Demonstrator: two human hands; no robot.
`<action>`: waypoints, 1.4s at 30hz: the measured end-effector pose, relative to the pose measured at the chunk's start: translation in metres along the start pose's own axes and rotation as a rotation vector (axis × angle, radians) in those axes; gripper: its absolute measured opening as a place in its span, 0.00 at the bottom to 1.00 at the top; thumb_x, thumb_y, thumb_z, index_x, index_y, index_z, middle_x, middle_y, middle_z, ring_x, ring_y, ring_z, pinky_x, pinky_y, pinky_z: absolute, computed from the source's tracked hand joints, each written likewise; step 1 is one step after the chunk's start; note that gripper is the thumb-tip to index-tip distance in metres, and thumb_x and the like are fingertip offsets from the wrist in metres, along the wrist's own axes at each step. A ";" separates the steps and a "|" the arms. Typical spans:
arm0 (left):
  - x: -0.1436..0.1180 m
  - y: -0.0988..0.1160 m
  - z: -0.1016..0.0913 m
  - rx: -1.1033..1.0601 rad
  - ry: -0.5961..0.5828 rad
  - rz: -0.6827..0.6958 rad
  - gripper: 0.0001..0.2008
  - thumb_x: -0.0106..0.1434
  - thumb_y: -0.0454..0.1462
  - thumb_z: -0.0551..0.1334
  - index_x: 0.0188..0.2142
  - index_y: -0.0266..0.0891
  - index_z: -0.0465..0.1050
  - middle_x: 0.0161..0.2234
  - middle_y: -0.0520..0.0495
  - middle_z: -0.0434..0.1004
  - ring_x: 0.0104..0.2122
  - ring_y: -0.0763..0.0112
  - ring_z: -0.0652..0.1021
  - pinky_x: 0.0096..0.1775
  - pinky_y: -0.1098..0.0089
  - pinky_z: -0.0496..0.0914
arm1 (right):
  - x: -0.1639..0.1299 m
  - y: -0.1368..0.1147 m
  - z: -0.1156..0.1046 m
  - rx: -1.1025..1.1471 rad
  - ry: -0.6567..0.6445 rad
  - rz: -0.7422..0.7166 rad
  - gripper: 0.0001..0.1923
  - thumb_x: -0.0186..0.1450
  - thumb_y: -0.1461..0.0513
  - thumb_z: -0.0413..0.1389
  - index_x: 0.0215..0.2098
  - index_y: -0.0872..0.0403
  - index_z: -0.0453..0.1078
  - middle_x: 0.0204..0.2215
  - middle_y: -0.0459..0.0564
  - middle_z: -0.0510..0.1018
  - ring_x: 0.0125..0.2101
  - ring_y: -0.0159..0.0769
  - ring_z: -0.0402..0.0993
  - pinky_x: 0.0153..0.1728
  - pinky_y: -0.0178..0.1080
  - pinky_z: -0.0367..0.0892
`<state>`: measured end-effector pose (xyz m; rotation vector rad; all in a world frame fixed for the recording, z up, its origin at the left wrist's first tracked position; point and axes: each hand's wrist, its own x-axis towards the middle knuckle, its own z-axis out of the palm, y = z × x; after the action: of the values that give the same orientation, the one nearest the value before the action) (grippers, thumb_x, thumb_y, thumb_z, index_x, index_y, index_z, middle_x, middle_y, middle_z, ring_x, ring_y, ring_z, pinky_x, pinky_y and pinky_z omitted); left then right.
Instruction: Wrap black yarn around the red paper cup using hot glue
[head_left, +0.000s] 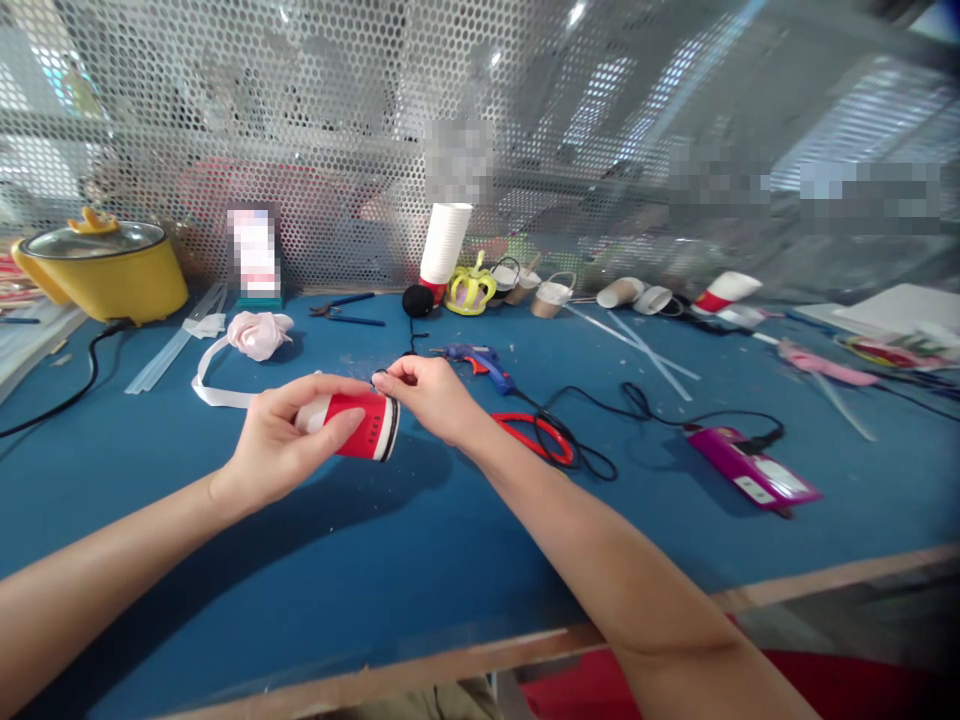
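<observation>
My left hand grips a red and white paper cup lying on its side above the blue table, its rim pointing right. At that rim my right hand pinches a thin black yarn strand, which runs back to a black yarn ball. Both hands meet at the cup near the table's middle.
Red scissors and a blue glue gun lie just right of my hands. A purple box with black cable sits right. A yellow pot, pink ribbon flower, cup stack and paper cups line the back mesh wall.
</observation>
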<state>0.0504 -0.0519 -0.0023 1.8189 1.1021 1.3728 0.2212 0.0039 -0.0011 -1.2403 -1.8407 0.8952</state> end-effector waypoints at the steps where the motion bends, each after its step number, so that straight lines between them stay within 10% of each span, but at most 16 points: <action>1: 0.000 0.000 0.000 -0.002 0.002 0.000 0.10 0.54 0.39 0.63 0.35 0.38 0.76 0.32 0.47 0.79 0.29 0.72 0.75 0.32 0.75 0.69 | 0.000 0.000 -0.001 -0.001 0.003 -0.004 0.12 0.56 0.57 0.55 0.21 0.57 0.66 0.16 0.42 0.66 0.19 0.27 0.58 0.23 0.32 0.55; 16: 0.000 0.002 -0.001 0.053 -0.025 0.029 0.10 0.54 0.39 0.62 0.35 0.38 0.77 0.30 0.48 0.79 0.27 0.73 0.75 0.30 0.76 0.68 | 0.001 -0.008 -0.017 -0.064 0.104 -0.088 0.12 0.59 0.57 0.53 0.21 0.56 0.67 0.21 0.49 0.75 0.23 0.31 0.68 0.28 0.34 0.62; 42: 0.000 0.001 0.000 0.030 0.010 0.086 0.08 0.54 0.36 0.63 0.34 0.38 0.76 0.29 0.49 0.79 0.26 0.74 0.75 0.29 0.77 0.69 | -0.002 -0.001 0.002 -0.017 -0.052 0.049 0.13 0.55 0.56 0.55 0.21 0.57 0.65 0.17 0.41 0.64 0.20 0.26 0.56 0.23 0.33 0.53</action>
<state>0.0507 -0.0522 -0.0015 1.9023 1.0665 1.4233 0.2195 0.0017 -0.0010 -1.2889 -1.8694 0.9486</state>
